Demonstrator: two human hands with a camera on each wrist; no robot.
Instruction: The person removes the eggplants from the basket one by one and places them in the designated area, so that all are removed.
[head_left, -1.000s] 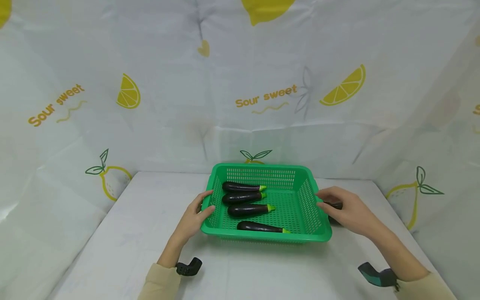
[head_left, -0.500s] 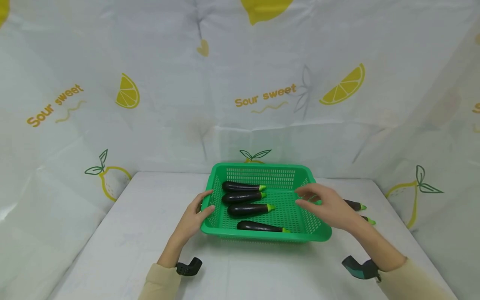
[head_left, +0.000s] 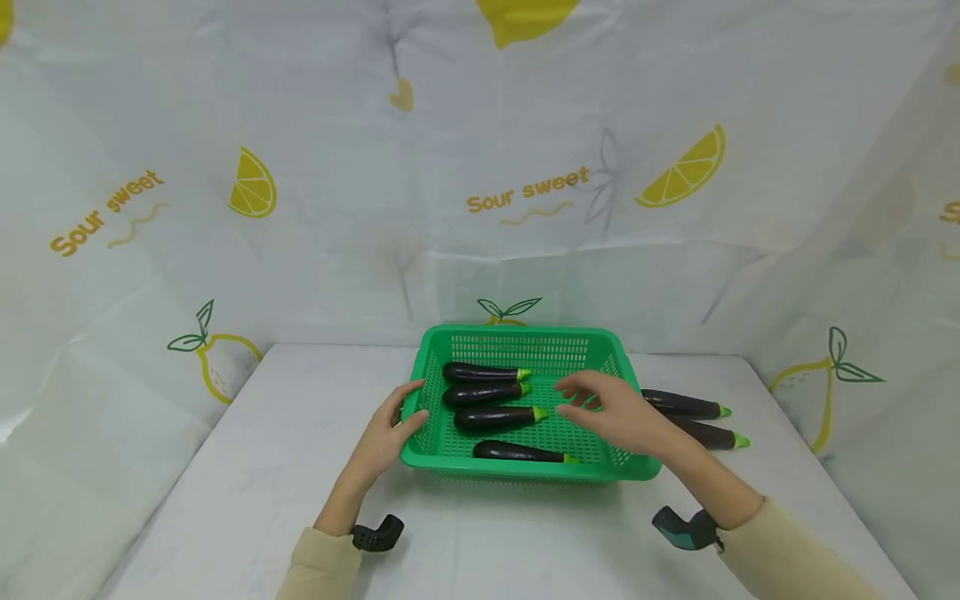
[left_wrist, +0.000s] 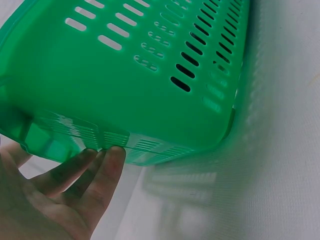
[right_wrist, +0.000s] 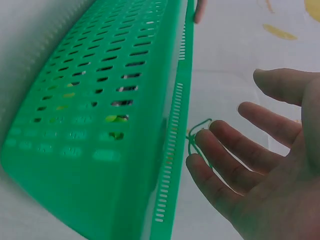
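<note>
A green plastic basket (head_left: 517,472) stands on the table with several eggplants (head_left: 495,419) lying in its left and middle part. At the basket's left end my left hand (head_left: 384,435) holds the rim; the left wrist view shows its fingers (left_wrist: 107,172) against the outside of the wall. My right hand (head_left: 611,412) hovers over the right part of the basket, fingers loosely bent and nothing between them. In the right wrist view the right hand (right_wrist: 265,160) is apart from the basket wall. Two more eggplants (head_left: 708,433) lie on the table just right of the basket, partly hidden.
The white table (head_left: 247,492) runs back to a lemon-printed sheet (head_left: 337,208) that hangs behind and at both sides. The basket's back rim stands near that sheet. A black device (head_left: 378,533) is worn on the left wrist, and a similar device (head_left: 684,528) on the right.
My right hand has moved left from the basket's right rim to above its inside, uncovering the two eggplants on the table. My left hand and the basket have stayed put.
</note>
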